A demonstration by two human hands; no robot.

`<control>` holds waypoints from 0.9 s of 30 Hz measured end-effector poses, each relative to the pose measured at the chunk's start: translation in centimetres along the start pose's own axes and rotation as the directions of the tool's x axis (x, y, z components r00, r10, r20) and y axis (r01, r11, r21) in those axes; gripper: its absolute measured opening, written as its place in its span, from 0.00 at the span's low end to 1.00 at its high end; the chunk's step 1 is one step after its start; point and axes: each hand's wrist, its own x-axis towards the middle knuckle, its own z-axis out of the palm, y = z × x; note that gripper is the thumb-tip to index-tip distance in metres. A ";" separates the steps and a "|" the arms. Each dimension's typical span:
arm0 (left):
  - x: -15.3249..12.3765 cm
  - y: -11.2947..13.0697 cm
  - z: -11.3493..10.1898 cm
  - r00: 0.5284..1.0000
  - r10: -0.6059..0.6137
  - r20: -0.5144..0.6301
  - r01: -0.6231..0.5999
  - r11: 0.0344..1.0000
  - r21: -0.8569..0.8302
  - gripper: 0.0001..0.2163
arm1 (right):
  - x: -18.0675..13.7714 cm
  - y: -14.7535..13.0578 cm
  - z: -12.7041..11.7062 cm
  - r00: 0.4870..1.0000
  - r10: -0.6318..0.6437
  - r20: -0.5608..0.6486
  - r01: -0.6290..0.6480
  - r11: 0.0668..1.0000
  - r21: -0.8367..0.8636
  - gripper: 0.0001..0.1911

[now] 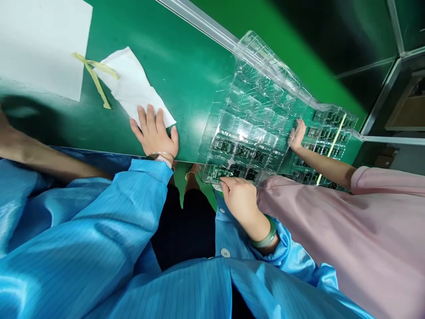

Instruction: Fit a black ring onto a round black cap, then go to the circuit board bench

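Strips (95, 83) overlap cloth (133, 82) beneath splayed left hand (155, 134); right hand (241, 198), grip unclear, at tray (229, 120) holding boards (245, 151).

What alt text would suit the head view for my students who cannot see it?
A person's right hand is at a circuit board in the nearest row of a clear plastic tray, while the left hand rests partly on a white cloth on a green table. On the right, a co-worker's hand is beside the tray.
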 end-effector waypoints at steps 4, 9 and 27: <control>-0.1 0.3 -0.3 1.000 0.022 0.004 -0.022 0.999 0.034 0.28 | 1.9 0.2 1.2 0.995 0.015 0.103 -0.009 0.998 -0.061 0.07; -0.1 0.8 -0.4 1.000 0.030 -0.006 -0.030 0.998 0.047 0.28 | 3.8 0.6 3.5 0.991 -0.007 0.130 0.013 0.999 -0.045 0.09; -0.2 1.6 -0.7 0.999 0.035 0.012 -0.036 0.996 0.085 0.28 | -0.3 -0.4 5.2 0.819 -0.358 0.449 0.319 0.934 0.162 0.03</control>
